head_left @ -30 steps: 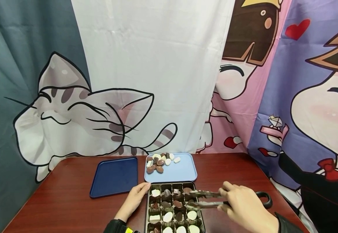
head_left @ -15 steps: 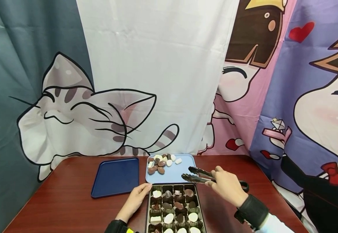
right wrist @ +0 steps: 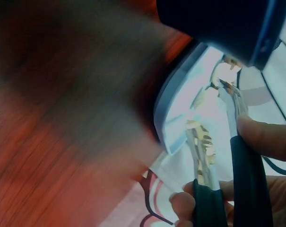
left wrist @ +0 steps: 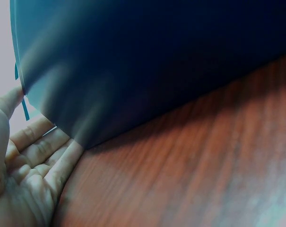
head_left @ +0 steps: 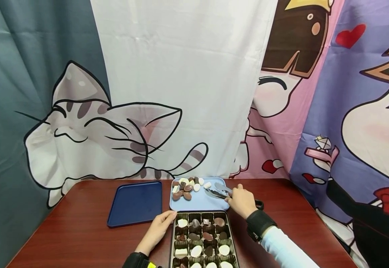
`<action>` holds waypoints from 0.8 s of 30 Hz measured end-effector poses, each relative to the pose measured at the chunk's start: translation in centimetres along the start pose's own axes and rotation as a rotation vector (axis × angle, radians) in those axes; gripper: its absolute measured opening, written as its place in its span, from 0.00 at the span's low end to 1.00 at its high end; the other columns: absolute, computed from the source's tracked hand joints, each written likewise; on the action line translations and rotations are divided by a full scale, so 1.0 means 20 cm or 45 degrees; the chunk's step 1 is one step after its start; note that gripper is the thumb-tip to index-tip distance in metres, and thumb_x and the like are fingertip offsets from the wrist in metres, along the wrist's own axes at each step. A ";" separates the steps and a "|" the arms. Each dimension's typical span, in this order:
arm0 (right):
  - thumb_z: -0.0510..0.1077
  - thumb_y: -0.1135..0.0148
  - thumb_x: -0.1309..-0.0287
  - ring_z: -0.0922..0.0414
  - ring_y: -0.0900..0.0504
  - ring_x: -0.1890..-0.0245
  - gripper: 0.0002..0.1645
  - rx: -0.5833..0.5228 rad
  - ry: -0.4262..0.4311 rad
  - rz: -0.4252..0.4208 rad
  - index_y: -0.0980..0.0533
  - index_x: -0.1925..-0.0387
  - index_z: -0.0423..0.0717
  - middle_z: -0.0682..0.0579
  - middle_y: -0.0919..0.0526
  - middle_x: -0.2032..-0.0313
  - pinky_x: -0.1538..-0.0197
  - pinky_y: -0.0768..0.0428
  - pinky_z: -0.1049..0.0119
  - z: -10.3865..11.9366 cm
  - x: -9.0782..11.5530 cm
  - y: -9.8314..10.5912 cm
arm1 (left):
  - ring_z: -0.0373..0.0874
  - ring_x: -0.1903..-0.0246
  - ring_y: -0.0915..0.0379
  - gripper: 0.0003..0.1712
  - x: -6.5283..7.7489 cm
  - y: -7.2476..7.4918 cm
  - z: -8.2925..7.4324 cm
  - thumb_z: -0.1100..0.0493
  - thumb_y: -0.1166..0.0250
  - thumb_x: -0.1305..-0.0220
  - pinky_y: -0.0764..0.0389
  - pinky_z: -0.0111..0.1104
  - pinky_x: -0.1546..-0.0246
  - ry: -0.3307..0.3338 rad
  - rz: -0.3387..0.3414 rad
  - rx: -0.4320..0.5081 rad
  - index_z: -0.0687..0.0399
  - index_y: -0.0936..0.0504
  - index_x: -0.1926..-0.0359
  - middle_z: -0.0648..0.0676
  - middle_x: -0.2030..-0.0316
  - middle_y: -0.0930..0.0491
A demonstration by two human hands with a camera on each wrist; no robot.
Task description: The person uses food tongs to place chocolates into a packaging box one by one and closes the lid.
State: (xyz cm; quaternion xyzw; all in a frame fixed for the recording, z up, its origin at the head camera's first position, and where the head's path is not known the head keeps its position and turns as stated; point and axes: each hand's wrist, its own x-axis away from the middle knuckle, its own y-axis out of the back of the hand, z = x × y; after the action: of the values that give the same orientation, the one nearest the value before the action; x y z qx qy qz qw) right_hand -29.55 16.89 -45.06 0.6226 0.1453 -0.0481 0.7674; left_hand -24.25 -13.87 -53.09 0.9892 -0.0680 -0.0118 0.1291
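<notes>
In the head view my left hand (head_left: 157, 229) holds the upper left corner of a black box (head_left: 173, 242) of chocolates, thumb at the rim. The left wrist view shows its fingers (left wrist: 65, 165) against the dark, shiny side wall. Each compartment in sight contains a white, brown or dark chocolate. My right hand (head_left: 242, 203) grips metal tongs (head_left: 216, 194) with black handles (right wrist: 249, 184). Their arms are spread apart over the right part of a light blue tray (head_left: 194, 205), with nothing between the tips. A pile of assorted chocolates (head_left: 188, 188) lies on that tray's left side.
A navy blue tray (head_left: 135, 203) lies on the reddish wooden table (head_left: 70, 230), left of the light blue one. Behind the table's far edge hangs a cloth backdrop (head_left: 181, 74) with cartoon figures. The box's near end runs out of the head view.
My right hand has carried the tongs from over the box's right side, forward and left, to the light blue tray. The left hand stays at the box corner.
</notes>
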 end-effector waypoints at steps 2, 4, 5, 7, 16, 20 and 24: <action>0.50 0.25 0.47 0.47 0.21 0.79 0.19 -0.003 -0.010 0.005 0.20 0.79 0.39 0.41 0.22 0.69 0.74 0.20 0.52 0.01 -0.03 -0.02 | 0.42 0.49 0.22 0.25 0.00 0.00 0.00 0.47 0.46 0.22 0.21 0.36 0.51 -0.004 -0.002 -0.008 0.64 0.20 0.42 0.61 0.47 0.17; 0.50 0.25 0.47 0.46 0.21 0.78 0.19 0.005 -0.012 0.003 0.20 0.79 0.39 0.40 0.22 0.67 0.73 0.20 0.52 0.02 -0.05 -0.04 | 0.42 0.50 0.22 0.25 -0.01 -0.01 0.00 0.47 0.46 0.22 0.21 0.36 0.51 -0.003 -0.006 -0.009 0.63 0.19 0.42 0.61 0.47 0.17; 0.50 0.25 0.47 0.46 0.20 0.78 0.19 0.014 -0.014 0.001 0.20 0.78 0.39 0.40 0.21 0.67 0.72 0.20 0.52 0.02 -0.06 -0.05 | 0.41 0.50 0.22 0.25 -0.01 -0.01 -0.01 0.47 0.46 0.22 0.21 0.35 0.51 -0.003 -0.008 -0.013 0.63 0.19 0.42 0.61 0.47 0.17; 0.51 0.24 0.48 0.45 0.19 0.77 0.19 0.039 -0.010 -0.004 0.19 0.75 0.38 0.40 0.21 0.66 0.71 0.19 0.51 0.02 -0.08 -0.07 | 0.41 0.51 0.22 0.24 -0.01 -0.01 -0.01 0.47 0.46 0.22 0.22 0.35 0.51 0.001 -0.010 -0.007 0.62 0.19 0.43 0.60 0.47 0.17; 0.51 0.23 0.48 0.44 0.18 0.74 0.19 0.082 -0.004 -0.024 0.18 0.72 0.38 0.41 0.20 0.65 0.70 0.18 0.51 0.03 -0.11 -0.13 | 0.50 0.45 0.20 0.27 0.00 -0.01 -0.01 0.46 0.45 0.23 0.18 0.43 0.46 0.012 -0.013 -0.020 0.64 0.20 0.40 0.63 0.43 0.18; 0.51 0.23 0.49 0.44 0.18 0.74 0.19 0.076 -0.004 -0.032 0.18 0.71 0.38 0.41 0.20 0.65 0.70 0.18 0.51 0.03 -0.11 -0.13 | 0.49 0.45 0.20 0.26 0.01 -0.01 -0.01 0.47 0.45 0.23 0.19 0.40 0.47 0.007 -0.017 -0.012 0.63 0.20 0.41 0.62 0.44 0.18; 0.51 0.23 0.49 0.43 0.17 0.72 0.20 0.070 -0.010 -0.023 0.17 0.70 0.37 0.40 0.19 0.64 0.68 0.17 0.50 0.03 -0.11 -0.13 | 0.47 0.47 0.21 0.26 0.00 -0.01 -0.01 0.46 0.45 0.23 0.20 0.38 0.49 0.004 -0.016 -0.019 0.63 0.19 0.41 0.62 0.45 0.17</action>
State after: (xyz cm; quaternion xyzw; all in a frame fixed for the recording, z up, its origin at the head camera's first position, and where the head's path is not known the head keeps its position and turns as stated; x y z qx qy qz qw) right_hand -32.24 15.40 -46.74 0.6418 0.1465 -0.0615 0.7502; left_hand -24.20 -13.68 -52.96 0.9887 -0.0614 -0.0117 0.1364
